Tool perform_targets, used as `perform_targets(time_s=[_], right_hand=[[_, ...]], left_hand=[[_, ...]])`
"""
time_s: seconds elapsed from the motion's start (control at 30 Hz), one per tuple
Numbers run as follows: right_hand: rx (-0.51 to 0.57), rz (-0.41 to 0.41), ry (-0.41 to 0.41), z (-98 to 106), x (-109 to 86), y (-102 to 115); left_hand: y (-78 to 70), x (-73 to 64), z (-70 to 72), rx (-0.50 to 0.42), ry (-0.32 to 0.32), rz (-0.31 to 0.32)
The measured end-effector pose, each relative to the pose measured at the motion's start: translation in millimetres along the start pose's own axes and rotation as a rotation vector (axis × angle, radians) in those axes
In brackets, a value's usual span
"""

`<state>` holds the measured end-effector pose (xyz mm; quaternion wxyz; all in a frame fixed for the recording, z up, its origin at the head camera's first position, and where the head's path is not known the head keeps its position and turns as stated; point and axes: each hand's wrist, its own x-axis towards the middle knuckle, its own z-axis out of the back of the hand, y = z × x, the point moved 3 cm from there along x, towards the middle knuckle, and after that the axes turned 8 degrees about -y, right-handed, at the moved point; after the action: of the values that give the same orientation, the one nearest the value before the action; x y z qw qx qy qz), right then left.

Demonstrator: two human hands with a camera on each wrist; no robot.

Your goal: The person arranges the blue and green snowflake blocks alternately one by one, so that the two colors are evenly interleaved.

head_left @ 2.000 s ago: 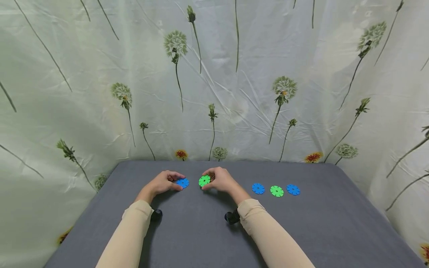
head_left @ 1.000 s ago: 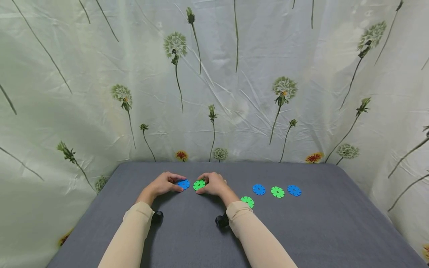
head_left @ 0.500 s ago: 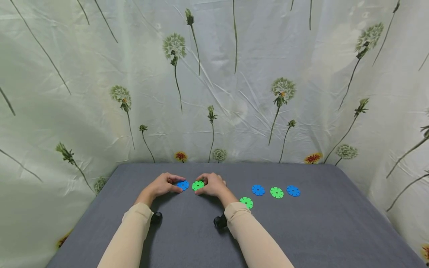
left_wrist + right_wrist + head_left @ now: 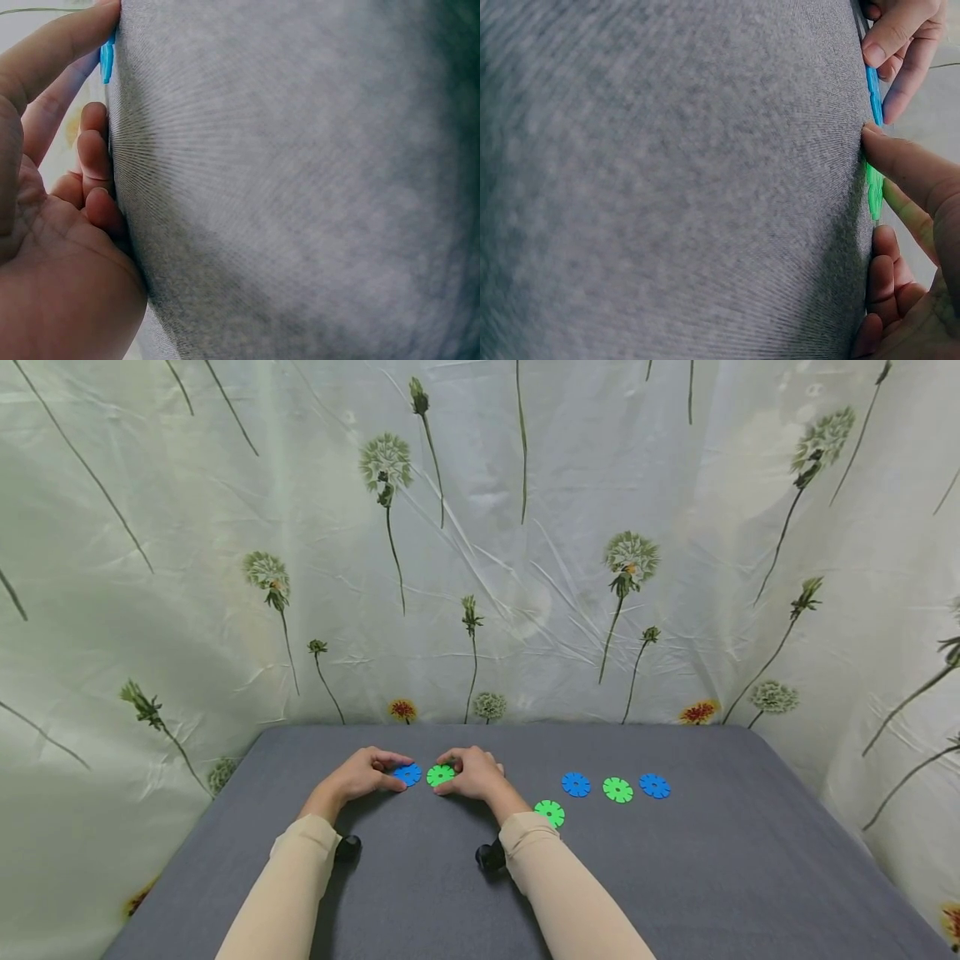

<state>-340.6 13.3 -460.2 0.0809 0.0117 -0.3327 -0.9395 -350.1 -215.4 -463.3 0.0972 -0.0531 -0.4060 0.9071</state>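
Observation:
My left hand (image 4: 360,774) holds a blue notched plastic disc (image 4: 408,774) between thumb and index finger at its edge. To the right of it, my right hand (image 4: 477,775) grips a green notched disc (image 4: 440,775) the same way. Both discs lie flat on or very near the cloth, with a narrow gap between them. Seen edge-on in the right wrist view, the green disc (image 4: 874,191) and the blue disc (image 4: 874,94) line up along the surface. In the left wrist view, only a sliver of the blue disc (image 4: 106,64) shows; fingers cover the rest.
Right of my hands, a blue disc (image 4: 576,784), a green disc (image 4: 618,790) and another blue disc (image 4: 655,786) lie in a row. One more green disc (image 4: 550,812) sits partly behind my right sleeve. A grey cloth (image 4: 420,893) covers the table; a flowered curtain (image 4: 540,677) hangs behind.
My right hand has moved left and lowered its green disc from a tilted pose to flat beside the blue one. Its forearm has uncovered another green disc. My left hand has barely moved.

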Motion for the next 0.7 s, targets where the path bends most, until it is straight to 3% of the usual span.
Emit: perform_targets(time_s=[0.7], right_hand=[[0.017,0.000,0.000,1.2,-0.1,-0.4]], left_hand=[[1.2,0.3,-1.4,-0.012,-0.010,0.014]])
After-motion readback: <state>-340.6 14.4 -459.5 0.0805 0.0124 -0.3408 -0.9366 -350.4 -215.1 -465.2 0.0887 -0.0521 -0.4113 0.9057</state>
